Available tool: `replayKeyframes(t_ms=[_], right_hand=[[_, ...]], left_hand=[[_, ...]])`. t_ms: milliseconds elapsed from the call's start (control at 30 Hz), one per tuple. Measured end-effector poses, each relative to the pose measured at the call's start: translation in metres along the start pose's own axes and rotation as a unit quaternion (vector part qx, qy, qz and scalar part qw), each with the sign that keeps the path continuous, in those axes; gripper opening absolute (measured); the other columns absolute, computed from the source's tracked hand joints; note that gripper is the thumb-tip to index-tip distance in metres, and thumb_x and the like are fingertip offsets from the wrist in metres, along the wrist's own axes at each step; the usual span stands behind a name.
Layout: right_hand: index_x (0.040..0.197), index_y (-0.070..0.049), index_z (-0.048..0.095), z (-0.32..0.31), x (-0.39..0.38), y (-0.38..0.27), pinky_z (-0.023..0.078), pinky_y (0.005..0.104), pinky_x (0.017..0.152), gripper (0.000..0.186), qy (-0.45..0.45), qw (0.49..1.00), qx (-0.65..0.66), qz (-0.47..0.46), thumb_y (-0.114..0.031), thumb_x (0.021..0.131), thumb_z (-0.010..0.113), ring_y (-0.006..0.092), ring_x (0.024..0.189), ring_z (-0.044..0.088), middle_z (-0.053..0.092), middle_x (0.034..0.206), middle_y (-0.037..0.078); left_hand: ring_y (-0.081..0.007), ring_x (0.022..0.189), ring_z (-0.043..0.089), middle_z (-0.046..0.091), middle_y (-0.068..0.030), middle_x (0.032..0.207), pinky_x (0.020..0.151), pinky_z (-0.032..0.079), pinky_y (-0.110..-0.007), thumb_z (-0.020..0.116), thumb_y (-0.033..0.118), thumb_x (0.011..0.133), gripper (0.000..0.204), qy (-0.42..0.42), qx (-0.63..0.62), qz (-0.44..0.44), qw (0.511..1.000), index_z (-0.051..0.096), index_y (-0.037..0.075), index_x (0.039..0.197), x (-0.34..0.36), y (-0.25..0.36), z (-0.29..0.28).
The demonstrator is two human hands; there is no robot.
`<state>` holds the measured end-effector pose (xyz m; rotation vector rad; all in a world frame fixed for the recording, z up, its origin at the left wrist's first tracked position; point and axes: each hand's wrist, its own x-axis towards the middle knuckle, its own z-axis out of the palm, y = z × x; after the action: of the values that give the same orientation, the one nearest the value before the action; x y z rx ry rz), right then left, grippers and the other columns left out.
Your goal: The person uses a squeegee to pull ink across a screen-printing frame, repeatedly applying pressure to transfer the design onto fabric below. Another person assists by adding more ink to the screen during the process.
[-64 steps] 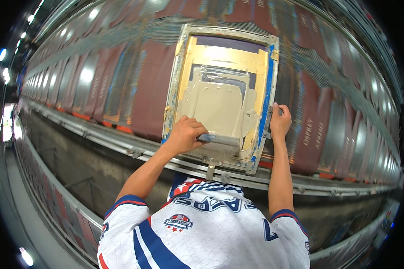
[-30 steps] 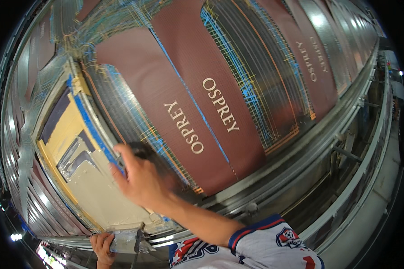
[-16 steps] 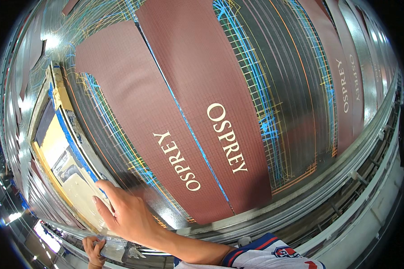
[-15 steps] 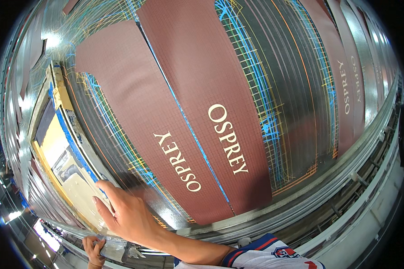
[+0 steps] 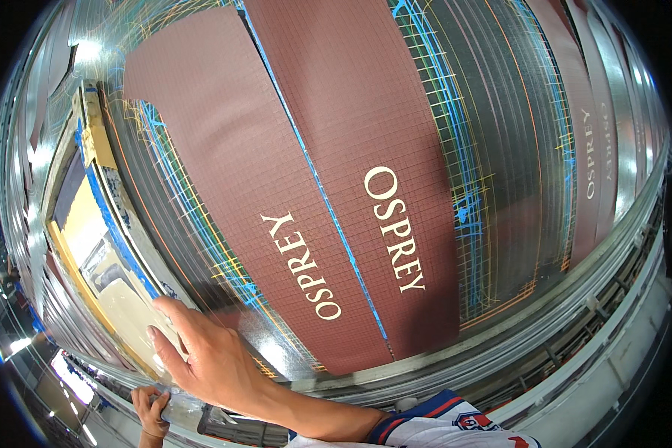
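Observation:
A screen-printing frame (image 5: 125, 240) lies tilted at the left, its edges bound with blue and yellow tape, with a cream-coloured layer and a dark patch inside. Its near right corner is in my right hand (image 5: 205, 351), index finger along the side and thumb bent over the near part. My left hand (image 5: 151, 409) curls its fingers over the frame's near end, where clear plastic film (image 5: 183, 409) wraps it. Just right of the frame lie two maroon fabric panels (image 5: 224, 149) with cream lettering, side by side on a dark board, a blue line showing between them.
Blue, yellow and orange paint lines (image 5: 455, 149) cover the dark printing table (image 5: 500, 179) around the panels. More maroon panels (image 5: 586, 134) lie to the far right. A metal rail (image 5: 500, 343) runs along the table's near edge. Lamps glow at the far left.
The maroon panels sit a little further right in the picture. Both hands and the frame have shifted slightly left, still in the same grip.

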<state>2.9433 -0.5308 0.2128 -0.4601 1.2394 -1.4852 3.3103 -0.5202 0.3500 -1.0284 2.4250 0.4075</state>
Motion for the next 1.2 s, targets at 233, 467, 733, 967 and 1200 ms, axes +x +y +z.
replayKeyframes(t_ms=[233, 467, 733, 967, 1200], right_hand=[[0.132, 0.003, 0.053, 0.000, 0.000, -0.001, 0.055, 0.0429, 0.060, 0.039, -0.009, 1.000, -0.010, 0.008, -0.016, 0.100, 0.065, 0.0356, 0.072, 0.069, 0.069, 0.094, 0.025], [0.131, 0.003, 0.054, -0.002, 0.005, -0.004, 0.058, 0.0454, 0.066, 0.037, -0.025, 0.999, -0.022, 0.016, -0.016, 0.101, 0.063, 0.0407, 0.081, 0.072, 0.070, 0.101, 0.027], [0.129, 0.003, 0.056, 0.002, 0.002, -0.004, 0.058, 0.0465, 0.080, 0.037, -0.024, 0.997, -0.062, 0.030, -0.021, 0.101, 0.064, 0.0427, 0.096, 0.071, 0.070, 0.109, 0.027], [0.123, -0.004, 0.062, 0.009, -0.007, -0.004, 0.056, 0.0432, 0.063, 0.037, 0.078, 0.962, -0.253, -0.067, -0.025, 0.094, 0.071, 0.0331, 0.068, 0.073, 0.071, 0.077, 0.019], [0.116, -0.007, 0.067, 0.019, -0.005, 0.003, 0.055, 0.0440, 0.070, 0.036, 0.141, 0.922, -0.345, -0.103, -0.036, 0.094, 0.070, 0.0359, 0.073, 0.073, 0.070, 0.072, 0.020]], left_hand=[[-0.0323, 0.085, 0.055, 0.058, -0.0118, 0.095, 0.074, 0.042, -0.046, 0.073, 0.020, 0.079, 0.029, 0.014, -0.004, -0.004, 1.000, 0.066, 0.015, 0.106, 0.009, 0.009, -0.001], [-0.0321, 0.086, 0.057, 0.059, -0.0104, 0.095, 0.075, 0.044, -0.045, 0.073, 0.019, 0.074, 0.031, 0.010, -0.003, 0.002, 1.000, 0.067, 0.015, 0.104, 0.018, 0.007, -0.003], [-0.0331, 0.091, 0.059, 0.062, -0.0095, 0.100, 0.077, 0.044, -0.046, 0.077, 0.019, 0.065, 0.043, 0.022, 0.006, 0.024, 0.999, 0.068, 0.015, 0.107, 0.014, 0.007, -0.001], [-0.0288, 0.101, 0.062, 0.067, -0.0068, 0.111, 0.085, 0.043, -0.045, 0.073, 0.014, 0.057, 0.067, -0.015, 0.027, 0.079, 0.996, 0.069, 0.013, 0.124, -0.001, 0.000, -0.006], [-0.0228, 0.114, 0.061, 0.071, 0.0024, 0.119, 0.102, 0.040, -0.044, 0.069, 0.007, 0.075, 0.038, 0.173, 0.074, 0.262, 0.946, 0.074, 0.016, 0.112, 0.054, -0.012, -0.062]])
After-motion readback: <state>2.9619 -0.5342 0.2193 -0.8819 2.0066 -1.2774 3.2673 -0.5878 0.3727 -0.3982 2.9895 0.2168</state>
